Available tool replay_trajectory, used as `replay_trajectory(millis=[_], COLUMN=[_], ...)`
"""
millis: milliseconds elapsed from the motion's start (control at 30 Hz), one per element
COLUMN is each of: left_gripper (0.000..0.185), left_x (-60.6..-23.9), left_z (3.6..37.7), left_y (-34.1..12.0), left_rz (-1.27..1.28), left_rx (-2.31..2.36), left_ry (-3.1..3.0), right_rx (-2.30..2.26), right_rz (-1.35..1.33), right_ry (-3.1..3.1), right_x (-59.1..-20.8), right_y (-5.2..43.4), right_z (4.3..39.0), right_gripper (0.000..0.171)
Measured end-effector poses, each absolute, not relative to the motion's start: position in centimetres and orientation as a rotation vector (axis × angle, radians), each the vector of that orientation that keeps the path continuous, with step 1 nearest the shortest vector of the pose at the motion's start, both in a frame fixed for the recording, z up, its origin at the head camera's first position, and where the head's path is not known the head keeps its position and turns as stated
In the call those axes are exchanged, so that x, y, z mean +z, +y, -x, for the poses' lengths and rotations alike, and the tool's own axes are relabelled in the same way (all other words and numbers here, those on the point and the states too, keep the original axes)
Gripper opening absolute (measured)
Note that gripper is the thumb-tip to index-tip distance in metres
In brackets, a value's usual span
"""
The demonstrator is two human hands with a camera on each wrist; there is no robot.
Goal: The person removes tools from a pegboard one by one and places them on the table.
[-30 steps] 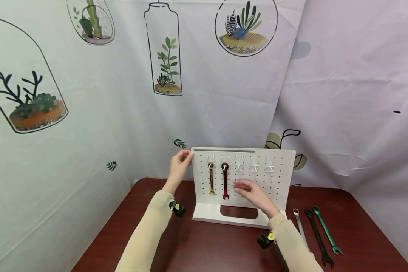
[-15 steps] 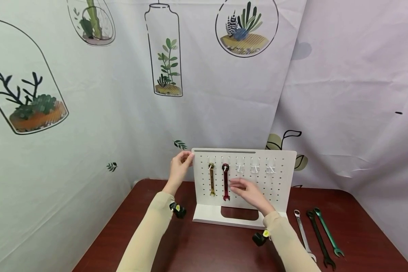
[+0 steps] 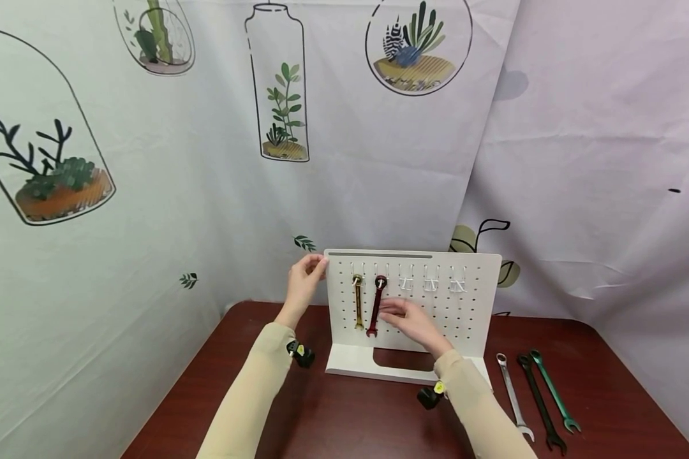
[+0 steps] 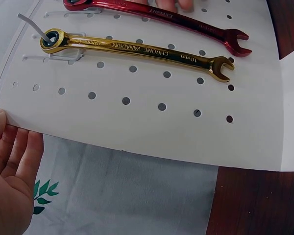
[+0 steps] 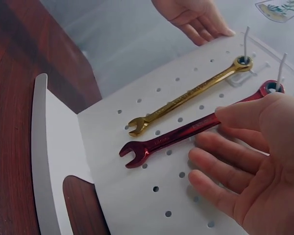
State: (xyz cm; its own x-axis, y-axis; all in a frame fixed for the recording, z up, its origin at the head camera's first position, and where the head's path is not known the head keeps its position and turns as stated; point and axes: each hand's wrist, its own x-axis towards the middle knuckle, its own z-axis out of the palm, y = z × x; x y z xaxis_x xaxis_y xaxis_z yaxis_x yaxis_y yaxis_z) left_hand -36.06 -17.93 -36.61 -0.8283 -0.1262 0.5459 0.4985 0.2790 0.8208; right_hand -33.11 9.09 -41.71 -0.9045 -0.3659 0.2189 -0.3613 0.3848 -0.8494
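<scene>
My left hand (image 3: 304, 280) pinches the top left corner of a white pegboard (image 3: 465, 312), its thumb at the front and fingers behind the edge in the left wrist view. From hooks on the board hang a gold combination wrench (image 4: 132, 49) and, to its right, a red combination wrench (image 5: 181, 131). The red one leans, its open end swung left toward the gold one. Touching its handle from the right is my right hand (image 3: 410, 319), thumb tip at the shaft and fingers loosely spread. Both wrenches are held up by their ring ends.
Three more white hooks (image 3: 430, 282) stand on the board's right half. On the dark red table (image 3: 344, 421) to the right lie a silver wrench (image 3: 511, 389), a black wrench (image 3: 540, 401) and a green wrench (image 3: 554, 389). A printed curtain (image 3: 344, 191) hangs behind.
My right hand has moved left against the red wrench, which has tilted from hanging straight to leaning left at its lower end. My left hand stays at the pegboard corner.
</scene>
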Motion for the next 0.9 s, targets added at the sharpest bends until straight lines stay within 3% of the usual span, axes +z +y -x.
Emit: replay_trajectory(millis=[600, 900], left_gripper=[0.028, 0.025], left_x=[-36.6, -36.6], left_z=[35.9, 35.8], left_y=[-17.9, -17.9], left_rz=[0.339, 0.332], left_rx=[-1.604, -1.597], left_ry=[-2.037, -2.026], right_rx=[-1.686, -1.803], right_rz=[0.610, 0.573], right_ry=[2.583, 2.528], right_x=[-42.5, -42.8], right_y=[8.3, 8.1], right_z=[32.8, 32.7], right_gripper=[0.039, 0.025])
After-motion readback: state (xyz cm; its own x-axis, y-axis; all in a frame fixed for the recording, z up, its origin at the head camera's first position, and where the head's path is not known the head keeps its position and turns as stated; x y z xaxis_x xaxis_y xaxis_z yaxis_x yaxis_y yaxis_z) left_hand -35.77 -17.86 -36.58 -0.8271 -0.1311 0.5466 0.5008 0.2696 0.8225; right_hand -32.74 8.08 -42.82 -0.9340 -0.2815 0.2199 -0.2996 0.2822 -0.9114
